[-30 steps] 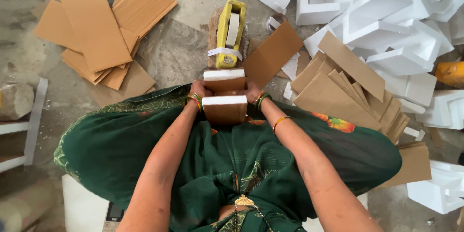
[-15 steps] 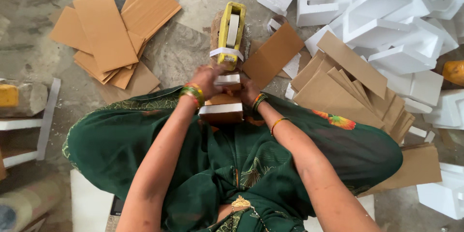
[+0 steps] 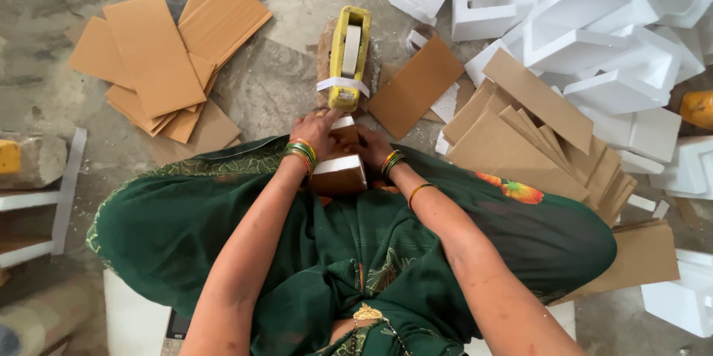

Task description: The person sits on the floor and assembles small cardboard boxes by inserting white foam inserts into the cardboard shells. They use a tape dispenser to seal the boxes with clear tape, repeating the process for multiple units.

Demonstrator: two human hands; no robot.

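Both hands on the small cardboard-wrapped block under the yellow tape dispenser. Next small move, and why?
Probably draw the tape end down onto the block. The left hand and right hand both grip the block just below the yellow tape dispenser, whose white tape end hangs free, not touching the block. Whether any tape is already on the block cannot be told.

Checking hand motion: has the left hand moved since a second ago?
Yes. The left hand has moved forward along the small box, toward the yellow tape dispenser.
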